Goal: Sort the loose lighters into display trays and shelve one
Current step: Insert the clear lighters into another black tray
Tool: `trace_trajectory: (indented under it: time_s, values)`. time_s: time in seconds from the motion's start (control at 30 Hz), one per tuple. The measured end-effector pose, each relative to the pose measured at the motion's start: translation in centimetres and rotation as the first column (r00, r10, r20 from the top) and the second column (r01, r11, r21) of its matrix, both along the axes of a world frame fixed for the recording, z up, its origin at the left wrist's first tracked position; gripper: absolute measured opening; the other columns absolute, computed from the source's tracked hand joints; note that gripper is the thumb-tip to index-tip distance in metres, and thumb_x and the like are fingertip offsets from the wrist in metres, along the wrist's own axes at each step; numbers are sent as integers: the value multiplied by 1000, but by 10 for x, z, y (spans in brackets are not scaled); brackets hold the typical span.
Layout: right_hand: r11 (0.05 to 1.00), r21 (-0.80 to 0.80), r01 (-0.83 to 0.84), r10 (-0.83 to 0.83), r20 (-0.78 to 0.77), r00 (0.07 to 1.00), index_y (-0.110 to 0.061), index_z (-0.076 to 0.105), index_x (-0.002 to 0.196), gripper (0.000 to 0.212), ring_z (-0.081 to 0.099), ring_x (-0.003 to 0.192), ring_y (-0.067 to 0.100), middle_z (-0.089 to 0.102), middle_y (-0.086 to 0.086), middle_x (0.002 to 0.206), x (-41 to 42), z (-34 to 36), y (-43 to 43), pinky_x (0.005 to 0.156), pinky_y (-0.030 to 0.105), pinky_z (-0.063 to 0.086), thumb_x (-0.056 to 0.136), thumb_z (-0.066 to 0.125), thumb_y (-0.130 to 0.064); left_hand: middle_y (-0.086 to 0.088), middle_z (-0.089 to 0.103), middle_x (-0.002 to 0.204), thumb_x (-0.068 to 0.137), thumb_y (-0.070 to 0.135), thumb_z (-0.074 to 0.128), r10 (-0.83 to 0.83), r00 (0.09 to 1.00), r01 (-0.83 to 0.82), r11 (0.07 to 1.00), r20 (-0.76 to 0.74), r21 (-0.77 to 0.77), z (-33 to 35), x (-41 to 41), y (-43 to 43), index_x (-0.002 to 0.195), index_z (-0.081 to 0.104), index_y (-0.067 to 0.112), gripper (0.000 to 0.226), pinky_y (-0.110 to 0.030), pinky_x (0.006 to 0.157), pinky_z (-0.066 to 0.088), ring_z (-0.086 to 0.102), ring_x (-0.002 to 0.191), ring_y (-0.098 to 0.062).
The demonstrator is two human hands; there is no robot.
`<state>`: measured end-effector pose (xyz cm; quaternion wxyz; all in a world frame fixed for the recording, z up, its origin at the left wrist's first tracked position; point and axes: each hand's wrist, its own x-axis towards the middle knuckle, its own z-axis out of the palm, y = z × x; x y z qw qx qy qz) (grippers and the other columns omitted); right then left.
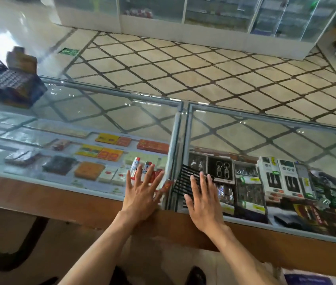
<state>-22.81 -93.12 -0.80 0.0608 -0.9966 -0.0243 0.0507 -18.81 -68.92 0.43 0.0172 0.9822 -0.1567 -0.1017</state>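
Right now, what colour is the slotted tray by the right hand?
The slotted tray is black; best in head view.

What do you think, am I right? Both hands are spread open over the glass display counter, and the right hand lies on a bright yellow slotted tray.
Not quite. The slotted tray under the right hand is black, not bright yellow; the head view shows it. The rest holds: the left hand and the right are spread open over the glass display counter.
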Motion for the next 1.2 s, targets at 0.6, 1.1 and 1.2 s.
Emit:
trace_trajectory:
  time_s: [0.6,1.1,1.2]
  values:
    - [991,3,-136,136,-25,990,-20,-10,161,70,-19,154,29,-15,11,169,78,-1,296,126,50,6,104,6,-58,4,-37,163,85,74,-20,203,975,-205,979,-89,-15,16,39,333,156,-21,47,76,-65,118,-19,-39,147,-31]
    - [959,52,-277,277,7,961,-17,9,163,70,-5,156,32,-6,12,170,168,-2,480,124,50,7,105,14,-56,1,-26,168,89,74,-19,285,957,-284,959,-53,8,11,110,479,159,-14,46,75,-67,119,-12,-32,151,-32]
    - [958,69,-278,278,2,961,-18,7,163,70,-7,156,32,-8,11,170,177,-2,503,123,51,11,105,14,-57,1,-15,171,98,71,-3,307,951,-307,951,-24,-19,8,118,496,161,-5,45,67,-67,121,-6,-21,155,-32]
